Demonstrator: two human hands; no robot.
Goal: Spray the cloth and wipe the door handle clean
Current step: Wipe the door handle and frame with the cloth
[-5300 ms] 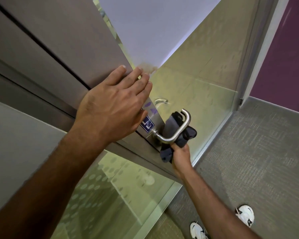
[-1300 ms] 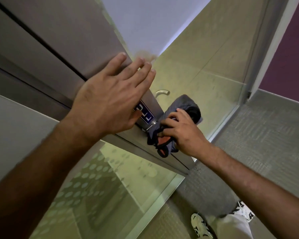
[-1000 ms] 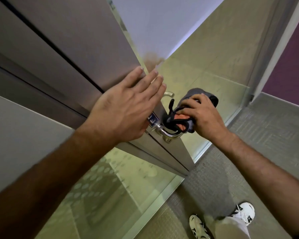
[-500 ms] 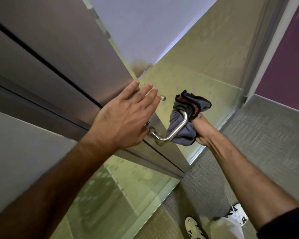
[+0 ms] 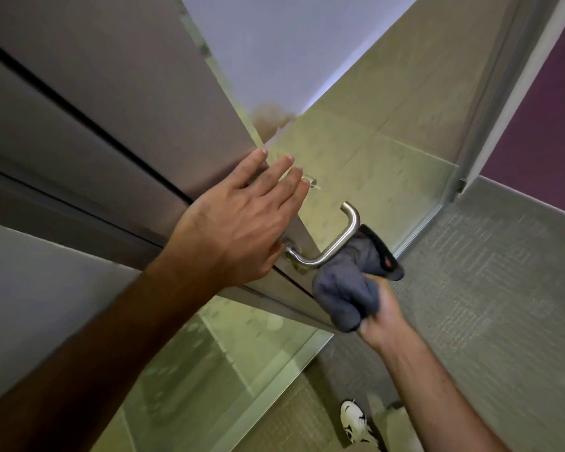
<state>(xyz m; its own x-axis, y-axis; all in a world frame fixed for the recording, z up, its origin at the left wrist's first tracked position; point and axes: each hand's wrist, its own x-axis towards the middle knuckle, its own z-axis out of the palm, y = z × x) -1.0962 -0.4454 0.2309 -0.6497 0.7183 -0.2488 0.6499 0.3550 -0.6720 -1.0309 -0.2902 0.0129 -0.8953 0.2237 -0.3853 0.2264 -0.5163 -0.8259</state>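
Observation:
A brushed-metal lever door handle [image 5: 336, 241] sticks out from the edge of a grey door [image 5: 118, 102]. My left hand [image 5: 242, 220] lies flat against the door beside the handle's base, fingers spread and straight. Just below the handle my right hand [image 5: 380, 313] is bunched around a dark grey cloth [image 5: 346, 288]. The cloth's upper part, with a black edge and a red spot, reaches up behind the lever's lower bar and touches it. No spray bottle is in view.
A glass panel with frosted dots [image 5: 228, 350] runs below the door, and another glass wall [image 5: 372, 164] stands behind the handle. Grey carpet [image 5: 490, 305] covers the floor at right. My white shoe [image 5: 354, 419] shows at the bottom. A purple wall [image 5: 542, 125] is at far right.
My right hand has dropped with the cloth from the top bend of the handle to below the lever, baring the handle's upper part. My left hand has stayed on the door.

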